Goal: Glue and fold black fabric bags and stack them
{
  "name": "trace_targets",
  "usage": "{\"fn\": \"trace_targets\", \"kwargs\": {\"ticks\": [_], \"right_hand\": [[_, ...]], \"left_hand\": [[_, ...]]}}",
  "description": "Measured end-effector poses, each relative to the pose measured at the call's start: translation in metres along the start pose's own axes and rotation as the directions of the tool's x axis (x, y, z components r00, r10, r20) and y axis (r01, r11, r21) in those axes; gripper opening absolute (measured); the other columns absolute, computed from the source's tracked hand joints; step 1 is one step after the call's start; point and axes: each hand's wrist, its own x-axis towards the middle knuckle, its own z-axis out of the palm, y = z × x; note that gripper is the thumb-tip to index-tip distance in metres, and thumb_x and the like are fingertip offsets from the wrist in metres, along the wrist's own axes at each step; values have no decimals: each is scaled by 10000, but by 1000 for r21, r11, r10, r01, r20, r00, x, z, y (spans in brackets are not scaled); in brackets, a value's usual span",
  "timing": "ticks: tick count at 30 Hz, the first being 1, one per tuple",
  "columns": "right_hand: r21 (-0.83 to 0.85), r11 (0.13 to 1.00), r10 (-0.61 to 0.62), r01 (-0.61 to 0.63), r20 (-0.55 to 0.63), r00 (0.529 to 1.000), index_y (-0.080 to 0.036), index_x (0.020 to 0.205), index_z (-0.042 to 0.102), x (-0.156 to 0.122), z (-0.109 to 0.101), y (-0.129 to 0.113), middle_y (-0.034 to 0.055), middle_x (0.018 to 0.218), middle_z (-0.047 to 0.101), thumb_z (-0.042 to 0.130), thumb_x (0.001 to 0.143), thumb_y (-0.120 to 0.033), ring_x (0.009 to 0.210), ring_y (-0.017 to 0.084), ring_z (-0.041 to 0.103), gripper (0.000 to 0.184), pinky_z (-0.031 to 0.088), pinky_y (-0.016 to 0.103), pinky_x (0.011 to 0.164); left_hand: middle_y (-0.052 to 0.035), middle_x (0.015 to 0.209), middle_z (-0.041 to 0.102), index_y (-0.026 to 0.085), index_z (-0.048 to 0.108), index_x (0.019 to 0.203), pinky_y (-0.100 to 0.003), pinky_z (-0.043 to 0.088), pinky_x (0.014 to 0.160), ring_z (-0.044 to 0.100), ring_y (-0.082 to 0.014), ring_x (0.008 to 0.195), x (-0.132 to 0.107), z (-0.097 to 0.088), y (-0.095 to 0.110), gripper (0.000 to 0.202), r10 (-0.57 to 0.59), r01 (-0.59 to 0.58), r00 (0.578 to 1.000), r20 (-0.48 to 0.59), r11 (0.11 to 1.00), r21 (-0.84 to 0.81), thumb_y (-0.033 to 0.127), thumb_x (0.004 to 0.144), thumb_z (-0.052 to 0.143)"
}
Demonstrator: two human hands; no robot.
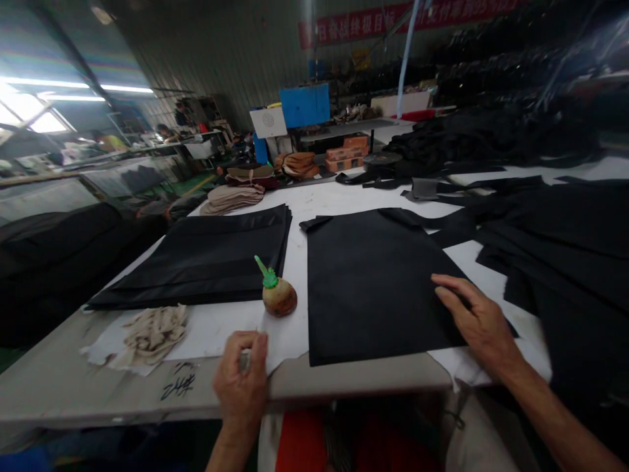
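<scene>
My left hand [242, 377] is closed in a pinch above the table's front edge. A thin tip pokes up from its fingertips, too small to name. Right of it lies a flat black fabric panel [366, 288], its far corners folded or overlapped. My right hand [474, 321] is at this panel's right edge, fingers apart, thumb and forefinger stretched over the black surface. Between the panel and a stack of black panels [211, 252] on the left stands a rounded squeeze bottle [280, 299] with a green nozzle, its lower part stained brown.
A crumpled beige rag [154, 333] lies at the left front of the white-covered table [299, 196]. Black fabric pieces [580, 242] heap up on the right. Folded tan cloths [233, 198], a brown bundle [296, 165] and orange-brown boxes [346, 156] sit at the back.
</scene>
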Motion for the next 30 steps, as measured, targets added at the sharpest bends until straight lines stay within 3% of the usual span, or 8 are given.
{"fn": "trace_targets", "kwargs": {"ticks": [3, 6, 10, 16, 20, 25, 27, 30], "right_hand": [[195, 959, 226, -208, -75, 971, -259, 1011, 636, -26, -13, -14, 38, 1042, 683, 487, 824, -529, 941, 232, 644, 360, 481, 393, 882], [258, 904, 359, -340, -28, 933, -262, 985, 648, -51, -20, -25, 33, 999, 701, 513, 798, -546, 822, 215, 677, 366, 532, 343, 783], [311, 877, 393, -366, -26, 919, -239, 861, 683, -70, -26, -36, 33, 768, 727, 574, 729, -548, 616, 179, 676, 353, 563, 243, 607], [404, 824, 386, -398, 114, 915, -236, 811, 708, -83, -15, -48, 34, 662, 713, 615, 721, -525, 636, 175, 681, 317, 557, 205, 639], [600, 640, 353, -480, 326, 877, -254, 971, 683, -87, 6, -62, 89, 1012, 705, 643, 740, -503, 813, 227, 687, 342, 572, 288, 681], [812, 231, 127, -536, 521, 844, -369, 1314, 434, -95, 21, -83, 90, 1414, 430, 663, 622, -661, 1204, 338, 480, 785, 519, 446, 827], [796, 203, 137, -570, 553, 821, -349, 1376, 344, -101, 18, -82, 114, 1370, 480, 638, 656, -650, 1148, 331, 534, 834, 531, 413, 805], [761, 312, 254, -569, 510, 822, -295, 1388, 324, -113, 10, -66, 133, 1226, 602, 540, 806, -499, 992, 303, 638, 653, 565, 371, 720]], "left_hand": [[-85, 1083, 557, 187, 513, 1075, -408, 482, 814, 565, -243, 963, 15, -8, -14, 487, -187, 187, 981, -61, 982, -8, 510, 729, 627], [-150, 1325, 423, 182, 318, 1330, -496, 413, 952, 449, -299, 1195, 35, 1, -15, 848, -207, 216, 961, 182, 976, -30, 530, 649, 685], [-138, 1217, 524, 166, 399, 1268, -486, 422, 943, 526, -296, 1115, 51, 19, -14, 769, -243, 283, 896, 373, 958, -56, 481, 632, 695], [-102, 1076, 596, 154, 511, 1077, -448, 458, 890, 585, -270, 980, 57, 20, -9, 586, -262, 309, 909, 324, 946, -102, 467, 617, 694], [-64, 1023, 626, 176, 503, 1050, -347, 501, 818, 620, -222, 917, 40, 8, 31, 529, -277, 414, 882, 381, 843, -345, 436, 640, 713], [-67, 1042, 644, 188, 518, 1122, -317, 497, 800, 614, -221, 925, -23, 17, 109, 454, -158, 657, 726, 670, 448, -606, 302, 711, 676], [-58, 1045, 647, 194, 544, 1118, -318, 487, 825, 593, -239, 965, -49, 27, 131, 493, -146, 706, 678, 720, 401, -584, 272, 659, 705], [-52, 1125, 628, 247, 534, 1194, -346, 480, 868, 566, -276, 1056, -73, 33, 142, 585, -142, 723, 624, 768, 478, -499, 305, 644, 724]]}}
